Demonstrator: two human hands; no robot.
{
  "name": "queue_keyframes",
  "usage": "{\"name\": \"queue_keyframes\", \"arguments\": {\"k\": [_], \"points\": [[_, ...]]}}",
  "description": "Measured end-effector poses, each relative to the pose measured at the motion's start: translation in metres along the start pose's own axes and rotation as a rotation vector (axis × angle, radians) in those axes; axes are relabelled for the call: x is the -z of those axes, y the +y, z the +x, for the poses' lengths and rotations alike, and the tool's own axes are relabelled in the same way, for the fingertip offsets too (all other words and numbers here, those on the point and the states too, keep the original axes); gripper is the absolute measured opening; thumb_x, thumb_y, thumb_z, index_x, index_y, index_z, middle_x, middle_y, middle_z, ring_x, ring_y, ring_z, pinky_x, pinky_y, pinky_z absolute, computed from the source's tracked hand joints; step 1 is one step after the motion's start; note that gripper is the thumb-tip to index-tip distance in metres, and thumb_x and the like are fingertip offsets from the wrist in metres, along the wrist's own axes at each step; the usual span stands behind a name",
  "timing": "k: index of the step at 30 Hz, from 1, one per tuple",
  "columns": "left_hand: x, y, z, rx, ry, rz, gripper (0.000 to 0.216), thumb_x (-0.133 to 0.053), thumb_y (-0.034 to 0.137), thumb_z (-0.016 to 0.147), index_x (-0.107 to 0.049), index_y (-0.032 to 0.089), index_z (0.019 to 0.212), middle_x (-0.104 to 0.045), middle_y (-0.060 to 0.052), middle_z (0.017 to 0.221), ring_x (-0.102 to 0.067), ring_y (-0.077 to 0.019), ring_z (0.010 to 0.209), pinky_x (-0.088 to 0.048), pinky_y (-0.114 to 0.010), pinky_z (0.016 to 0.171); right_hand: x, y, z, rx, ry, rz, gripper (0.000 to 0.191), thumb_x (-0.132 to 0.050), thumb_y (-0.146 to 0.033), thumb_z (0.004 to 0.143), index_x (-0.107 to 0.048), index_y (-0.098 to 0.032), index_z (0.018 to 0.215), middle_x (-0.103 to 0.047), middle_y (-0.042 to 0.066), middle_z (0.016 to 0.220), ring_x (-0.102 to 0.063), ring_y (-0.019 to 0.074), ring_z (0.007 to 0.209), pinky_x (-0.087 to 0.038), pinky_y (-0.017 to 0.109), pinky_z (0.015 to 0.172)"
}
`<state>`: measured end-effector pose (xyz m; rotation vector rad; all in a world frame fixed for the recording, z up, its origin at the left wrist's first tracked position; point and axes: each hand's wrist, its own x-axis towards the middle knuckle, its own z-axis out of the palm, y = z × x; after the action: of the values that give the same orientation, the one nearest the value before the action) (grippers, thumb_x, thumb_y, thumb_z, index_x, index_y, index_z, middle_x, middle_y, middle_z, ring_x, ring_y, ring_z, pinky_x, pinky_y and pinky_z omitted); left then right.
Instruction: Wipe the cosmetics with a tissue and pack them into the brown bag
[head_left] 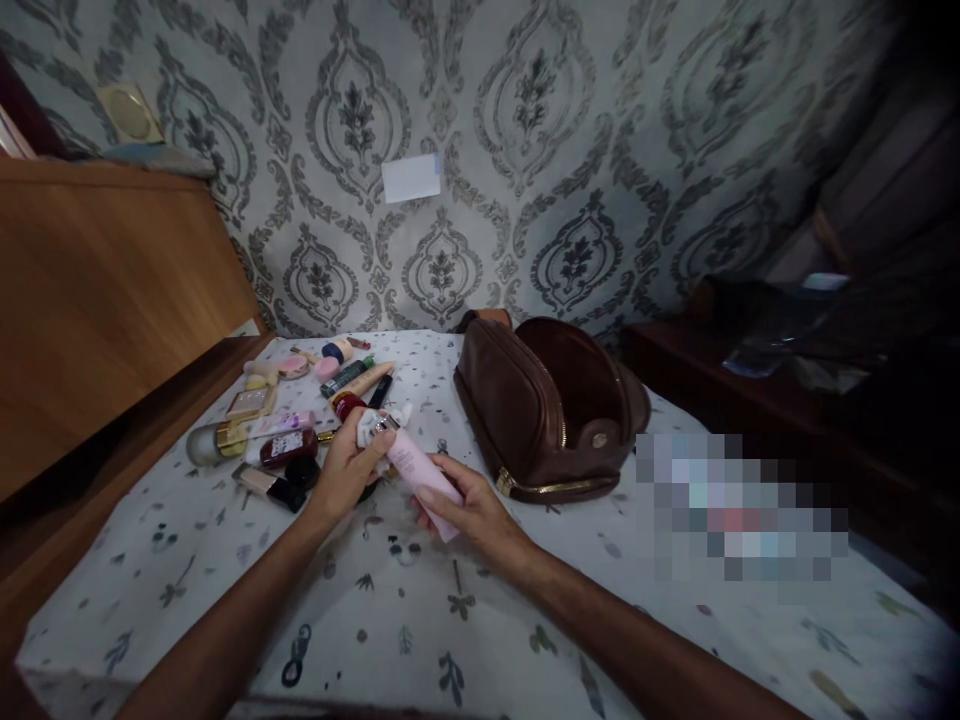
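R hand grips pink tube; L hand, cap (metal, prob.).

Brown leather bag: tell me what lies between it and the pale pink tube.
In the head view: the right hand, gripping the tube, then white printed cloth.

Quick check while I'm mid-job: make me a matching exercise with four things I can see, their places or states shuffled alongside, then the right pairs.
Things:
1. Pink tube
2. Brown bag
3. White rectangle
4. Wooden panel

Places or states:
A. On the patterned wall
B. Open, on the printed cloth
C. At the far left of the view
D. Held by the left hand and right hand

Pairs: 1-D, 2-B, 3-A, 4-C.
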<state>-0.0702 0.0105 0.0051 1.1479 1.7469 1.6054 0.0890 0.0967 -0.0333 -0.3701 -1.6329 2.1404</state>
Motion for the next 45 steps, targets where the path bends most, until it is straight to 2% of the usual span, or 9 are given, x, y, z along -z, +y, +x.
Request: {"name": "queue_keyframes", "arguments": {"k": [6,9,12,15,22,31,36,41,45], "points": [[-0.005,0.0,-0.008,-0.06,0.121,0.182,0.032,-0.05,0.049,0.091,-0.045,0.023,0.107,-0.054,0.001,0.084,-0.053,-0.0143,0.071,-0.046,-0.02,0.054,-0.005,0.002,0.0,-0.095,0.015,0.28,0.061,-0.07,-0.058,0.078,-0.06,-0.018,0.122,-0.068,0.004,0.075,-0.063,0.0137,0.063,-0.047,0.023,0.058],[-0.007,-0.002,-0.01,-0.167,0.17,0.307,0.033,-0.042,0.045,0.096,-0.043,0.022,0.12,-0.059,-0.004,0.098,-0.058,-0.0183,0.087,-0.05,-0.029,0.077,-0.008,0.002,-0.001,-0.133,0.01,0.374,0.058,-0.077,-0.053,0.075,-0.059,-0.019,0.119,-0.069,0.003,0.077,-0.065,0.0139,0.065,-0.048,0.022,0.059],[-0.009,-0.004,-0.011,-0.293,0.19,0.397,0.038,-0.034,0.039,0.1,-0.04,0.021,0.133,-0.056,-0.011,0.125,-0.052,-0.023,0.118,-0.04,-0.039,0.104,-0.008,0.002,-0.002,-0.152,0.008,0.437,0.055,-0.077,-0.049,0.076,-0.058,-0.02,0.12,-0.07,0.004,0.081,-0.067,0.0143,0.068,-0.05,0.023,0.062],[-0.009,-0.007,-0.011,-0.417,0.193,0.487,0.046,-0.033,0.035,0.1,-0.034,0.02,0.144,-0.047,-0.013,0.14,-0.039,-0.0247,0.135,-0.031,-0.043,0.113,-0.008,0.001,-0.004,-0.161,0.011,0.459,0.054,-0.076,-0.046,0.079,-0.056,-0.02,0.122,-0.071,0.006,0.086,-0.068,0.0145,0.072,-0.052,0.024,0.066],[-0.004,-0.011,-0.008,-0.593,0.217,0.634,0.046,-0.037,0.028,0.1,-0.04,0.023,0.146,-0.053,-0.011,0.123,-0.053,-0.0224,0.118,-0.044,-0.038,0.101,-0.011,-0.001,-0.006,-0.182,0.026,0.486,0.051,-0.078,-0.043,0.077,-0.058,-0.022,0.119,-0.069,0.003,0.083,-0.068,0.0161,0.07,-0.055,0.027,0.064],[-0.003,-0.015,-0.01,-0.668,0.195,0.742,0.045,-0.037,0.021,0.099,-0.046,0.025,0.143,-0.052,-0.01,0.12,-0.054,-0.0227,0.113,-0.048,-0.037,0.095,-0.009,0.003,-0.005,-0.219,0.108,0.499,0.055,-0.078,-0.04,0.078,-0.055,-0.021,0.124,-0.068,0.005,0.093,-0.069,0.0184,0.071,-0.058,0.033,0.062],[-0.009,-0.018,-0.013,-0.782,0.14,0.835,0.046,-0.038,0.016,0.097,-0.048,0.025,0.141,-0.055,-0.01,0.117,-0.055,-0.0235,0.11,-0.049,-0.038,0.092,-0.005,0.005,0.0,-0.22,0.192,0.513,0.056,-0.082,-0.04,0.072,-0.058,-0.021,0.118,-0.07,0.003,0.087,-0.068,0.0167,0.068,-0.056,0.03,0.061],[-0.018,-0.014,-0.019,-0.844,0.053,0.826,0.044,-0.042,0.013,0.095,-0.053,0.022,0.136,-0.057,-0.01,0.113,-0.057,-0.0232,0.105,-0.049,-0.036,0.088,0.0,0.009,0.005,-0.19,0.308,0.558,0.049,-0.086,-0.036,0.066,-0.065,-0.02,0.107,-0.073,0.002,0.088,-0.067,0.0155,0.079,-0.053,0.027,0.073],[-0.023,-0.01,-0.025,-0.859,-0.061,0.797,0.042,-0.041,0.01,0.094,-0.054,0.019,0.133,-0.059,-0.011,0.109,-0.058,-0.0223,0.101,-0.05,-0.034,0.085,0.003,0.008,0.007,-0.114,0.261,0.563,0.04,-0.085,-0.038,0.065,-0.069,-0.02,0.096,-0.073,0.003,0.094,-0.065,0.018,0.086,-0.051,0.029,0.077]]}}
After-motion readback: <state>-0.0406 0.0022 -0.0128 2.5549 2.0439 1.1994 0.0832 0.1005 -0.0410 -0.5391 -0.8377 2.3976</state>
